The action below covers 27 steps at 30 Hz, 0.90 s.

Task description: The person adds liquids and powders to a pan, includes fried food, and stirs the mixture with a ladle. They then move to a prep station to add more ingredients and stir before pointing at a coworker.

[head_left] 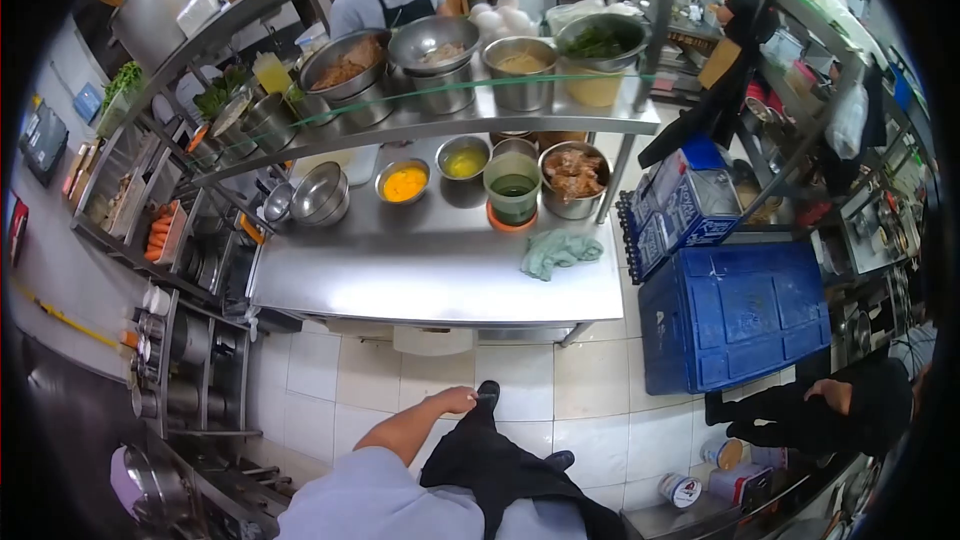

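Note:
My left hand point(457, 400) hangs low in front of me, above the tiled floor and close to my dark shoe. Its fingers are curled closed, and whatever they may hold is too small to make out. My right hand is out of view. Ahead stands a steel worktable point(420, 280), apart from my hand. On it are a bowl of orange-yellow egg yolks point(404, 181), a bowl of pale yellow liquid point(464, 157), a clear tub of dark green liquid point(513, 186), a pot of brownish meat point(574, 175) and a crumpled green cloth point(561, 253).
Above the table runs a shelf point(420, 128) with bowls and pots. A big blue bin point(735, 315) stands right of the table. One person point(865, 405) is at the right, others farther back. Tubs point(680, 489) sit on the floor at lower right; a rack point(205, 370) flanks the left.

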Each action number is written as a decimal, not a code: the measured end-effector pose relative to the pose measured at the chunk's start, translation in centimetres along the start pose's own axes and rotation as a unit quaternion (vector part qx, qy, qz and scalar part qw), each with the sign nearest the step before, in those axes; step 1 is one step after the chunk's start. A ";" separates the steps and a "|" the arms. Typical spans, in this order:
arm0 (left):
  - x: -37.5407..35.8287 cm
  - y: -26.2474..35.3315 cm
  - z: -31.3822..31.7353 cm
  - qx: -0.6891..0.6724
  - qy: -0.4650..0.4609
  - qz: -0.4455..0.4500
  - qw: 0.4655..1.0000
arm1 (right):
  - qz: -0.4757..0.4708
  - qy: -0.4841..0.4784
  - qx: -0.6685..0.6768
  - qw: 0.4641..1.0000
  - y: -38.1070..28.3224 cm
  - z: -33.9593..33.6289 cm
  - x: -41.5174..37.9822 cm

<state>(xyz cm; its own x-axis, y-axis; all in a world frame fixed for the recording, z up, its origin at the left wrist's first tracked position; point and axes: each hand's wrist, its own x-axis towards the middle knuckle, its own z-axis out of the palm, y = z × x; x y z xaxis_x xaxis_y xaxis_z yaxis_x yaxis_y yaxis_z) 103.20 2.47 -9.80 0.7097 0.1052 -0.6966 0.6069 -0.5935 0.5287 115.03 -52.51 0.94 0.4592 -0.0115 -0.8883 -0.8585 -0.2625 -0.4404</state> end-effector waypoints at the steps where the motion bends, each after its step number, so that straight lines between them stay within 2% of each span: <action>1: -0.5 -0.7 -1.4 -0.020 0.037 -0.005 0.999 | 0.004 0.000 -0.002 1.000 0.0 1.2 -0.3; 2: -0.9 -1.3 -3.2 -0.037 0.074 -0.010 0.996 | 0.007 0.003 -0.002 1.000 0.0 2.5 -0.6; 4: -0.8 -3.0 -5.9 -0.034 0.067 0.000 0.997 | 0.013 0.004 0.001 1.000 0.0 5.0 -1.1; 8: -0.6 -2.5 -11.2 -0.042 0.052 0.010 0.998 | 0.011 0.002 0.009 1.000 0.5 8.8 -1.5; 11: -1.2 0.4 -15.4 -0.055 0.051 0.054 0.996 | 0.008 -0.003 0.015 1.000 1.0 11.6 -1.7; 14: -0.9 2.9 -18.3 -0.061 0.044 0.118 0.990 | 0.013 -0.043 -0.034 0.998 0.9 13.6 -2.5; 16: -1.2 4.9 -21.0 -0.115 0.033 0.169 0.978 | 0.016 -0.033 -0.029 0.999 1.2 14.6 -3.2; 20: -5.0 10.8 -29.9 -0.171 -0.002 0.145 0.975 | 0.025 -0.012 -0.009 1.000 1.8 15.7 -4.4; 22: -7.6 13.2 -34.9 -0.094 0.022 0.089 0.991 | 0.027 -0.005 0.001 1.000 1.9 16.2 -4.7; 24: -8.6 13.5 -37.7 -0.019 0.106 0.132 0.985 | 0.028 -0.001 0.006 1.000 2.2 16.5 -4.8; 25: -8.4 12.7 -38.8 0.052 0.120 0.180 0.975 | 0.029 0.001 0.010 1.000 2.2 16.6 -4.9; 26: -8.3 12.3 -39.5 0.054 0.119 0.182 0.975 | 0.030 0.003 0.012 0.999 2.3 16.8 -4.9; 27: -9.4 13.6 -40.8 0.115 0.085 0.128 0.981 | 0.029 0.005 0.016 0.999 2.5 16.9 -5.0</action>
<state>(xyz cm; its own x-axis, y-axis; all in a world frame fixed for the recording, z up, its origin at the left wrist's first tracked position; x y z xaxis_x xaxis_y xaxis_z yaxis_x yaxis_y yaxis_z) 119.42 26.00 23.73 0.8899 0.0491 -0.4536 0.3180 -0.7797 0.5395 106.75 -36.82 2.09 0.4103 -0.0365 -0.9112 -0.8907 -0.2306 -0.3919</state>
